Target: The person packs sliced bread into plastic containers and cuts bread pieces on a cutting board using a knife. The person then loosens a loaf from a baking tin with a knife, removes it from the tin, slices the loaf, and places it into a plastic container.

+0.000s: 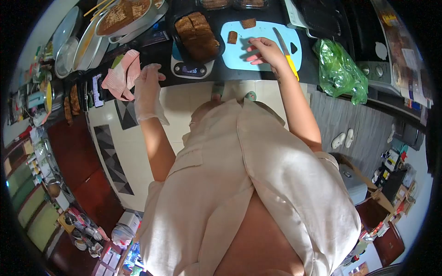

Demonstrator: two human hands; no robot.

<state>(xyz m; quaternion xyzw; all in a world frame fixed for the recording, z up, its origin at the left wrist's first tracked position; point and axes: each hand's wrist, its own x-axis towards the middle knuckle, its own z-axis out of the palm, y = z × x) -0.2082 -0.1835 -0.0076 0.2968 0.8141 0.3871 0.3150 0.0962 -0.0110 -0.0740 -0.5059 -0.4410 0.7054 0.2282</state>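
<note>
My left hand [148, 89], in a clear plastic glove, hovers by the counter edge beside a pink cloth [123, 76]. Its fingers are loosely bent, with nothing visible in them. Over the light blue cutting board [237, 57] is my bare right hand [266, 53], fingers apart and holding nothing. Two small brown cake pieces, one upper [248, 23] and one lower [232, 37], lie on the board. A knife with a yellow handle [291, 66] rests at the board's right side. Between my hands, a black tray of cut brownies [197, 34] sits on a kitchen scale [193, 70] with a lit display.
Metal pans [124, 20] with brown cake stand at the far left. A green plastic bag [340, 71] hangs over the counter edge at right, near an oven [380, 71]. More filled containers [214, 3] line the back. A phone [97, 90] lies at left.
</note>
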